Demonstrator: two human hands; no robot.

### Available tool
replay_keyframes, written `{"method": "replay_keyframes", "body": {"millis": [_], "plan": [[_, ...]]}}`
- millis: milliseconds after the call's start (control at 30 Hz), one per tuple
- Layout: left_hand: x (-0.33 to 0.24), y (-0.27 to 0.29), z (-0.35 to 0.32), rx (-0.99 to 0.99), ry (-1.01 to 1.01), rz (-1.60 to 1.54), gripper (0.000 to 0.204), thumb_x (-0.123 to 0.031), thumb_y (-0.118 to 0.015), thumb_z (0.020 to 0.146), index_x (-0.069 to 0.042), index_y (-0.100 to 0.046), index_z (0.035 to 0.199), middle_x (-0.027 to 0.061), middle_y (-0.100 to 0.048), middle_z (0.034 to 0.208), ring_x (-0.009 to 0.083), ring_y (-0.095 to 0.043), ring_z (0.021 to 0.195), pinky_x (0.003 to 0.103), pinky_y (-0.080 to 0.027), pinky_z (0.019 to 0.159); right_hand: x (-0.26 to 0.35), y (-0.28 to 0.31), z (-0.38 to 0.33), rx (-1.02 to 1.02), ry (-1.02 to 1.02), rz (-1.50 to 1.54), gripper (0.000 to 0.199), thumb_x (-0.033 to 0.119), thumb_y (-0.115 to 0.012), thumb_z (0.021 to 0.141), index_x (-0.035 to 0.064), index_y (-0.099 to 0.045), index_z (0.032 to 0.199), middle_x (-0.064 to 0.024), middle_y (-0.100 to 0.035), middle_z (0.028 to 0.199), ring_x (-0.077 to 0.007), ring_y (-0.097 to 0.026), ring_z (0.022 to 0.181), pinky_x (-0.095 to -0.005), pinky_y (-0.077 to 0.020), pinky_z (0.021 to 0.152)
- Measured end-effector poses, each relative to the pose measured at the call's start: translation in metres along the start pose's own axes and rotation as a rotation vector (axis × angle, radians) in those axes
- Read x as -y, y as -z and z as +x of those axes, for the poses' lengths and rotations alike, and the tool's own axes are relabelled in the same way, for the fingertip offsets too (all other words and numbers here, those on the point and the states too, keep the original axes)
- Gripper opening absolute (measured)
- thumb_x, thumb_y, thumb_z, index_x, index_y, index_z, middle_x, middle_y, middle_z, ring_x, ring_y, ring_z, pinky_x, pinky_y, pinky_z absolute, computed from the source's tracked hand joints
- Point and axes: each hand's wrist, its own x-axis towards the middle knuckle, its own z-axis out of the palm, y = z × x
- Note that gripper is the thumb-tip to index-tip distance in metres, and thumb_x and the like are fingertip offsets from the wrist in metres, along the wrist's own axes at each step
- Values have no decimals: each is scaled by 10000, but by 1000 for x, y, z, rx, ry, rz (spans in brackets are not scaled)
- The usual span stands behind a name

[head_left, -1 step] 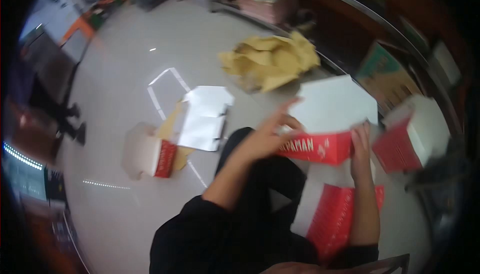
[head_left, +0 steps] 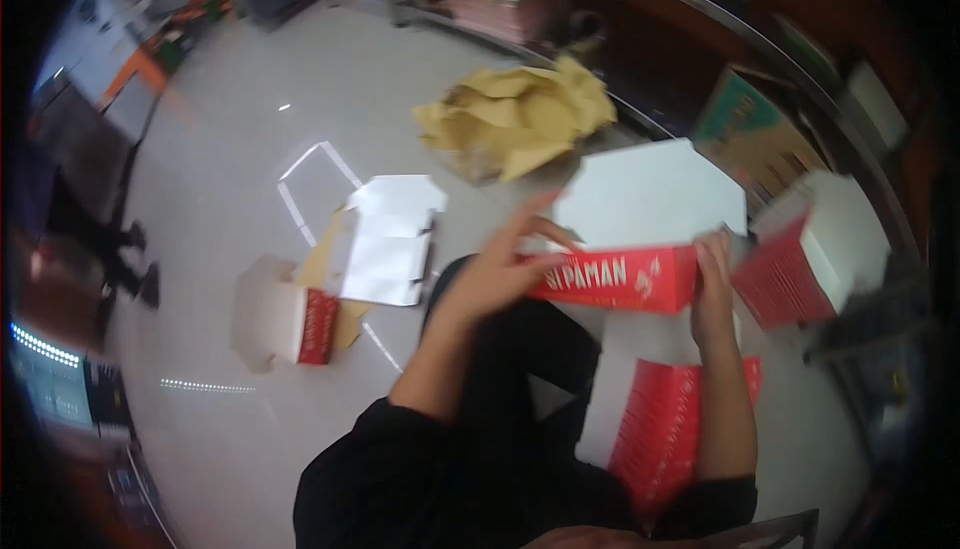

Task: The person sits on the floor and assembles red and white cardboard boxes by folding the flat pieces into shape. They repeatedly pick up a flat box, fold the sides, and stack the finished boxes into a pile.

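Note:
Above my knees is a small red cardboard box (head_left: 620,279) with white lettering, its wide white lid (head_left: 650,194) raised behind it. My left hand (head_left: 497,267) is at the box's left end, fingers bent over the inner edge and thumb near the front. At the other end, my right hand (head_left: 711,284) grips the corner, its fingers hiding part of the side wall. Below my right forearm lie red-and-white printed cardboard pieces (head_left: 655,424), partly covered by the arm. Beside them on the right, a red-and-white carton (head_left: 815,254) stands close to the forearm.
Left of my knees on the tiled floor lie a flat white cardboard sheet (head_left: 388,239) and an open red-and-white box (head_left: 316,327). Crumpled brown paper (head_left: 515,124) is farther ahead. A metal-edged shelf (head_left: 690,24) and a brown carton (head_left: 757,134) stand at the right.
The view has turned slightly, so floor items appear farther left. Both hands and the box have risen a little in the picture, with the hold unchanged.

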Motion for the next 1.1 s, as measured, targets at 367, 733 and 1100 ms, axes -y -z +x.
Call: {"method": "replay_keyframes", "body": {"millis": [367,733,1100], "plan": [[19,14,-9,121,145,-5,340,-178,-682,748,3,-575,1014,59,-601,977,121,-534,913,279,-419,796,-20,17,9,-104,-621,1019,352,301,-380,918,66,-447,1172,-60,-532,1147,-178,-523,1038,-354,-415,895],[21,-46,8,-345,223,-610,352,-194,-453,906,8,-387,1188,118,-542,1070,155,-571,918,304,-493,762,15,-20,-1,144,248,-177,645,227,-689,670,114,-360,1214,-129,-308,1275,-294,-281,1218,-414,-276,980],[12,-48,11,-193,312,-951,354,-157,-417,897,34,-360,1190,171,-527,1093,250,-580,955,393,-527,772,24,-44,-13,254,175,-31,562,11,-618,707,56,-327,1186,-174,-407,1210,-324,-402,1169,-375,-367,947]]}}
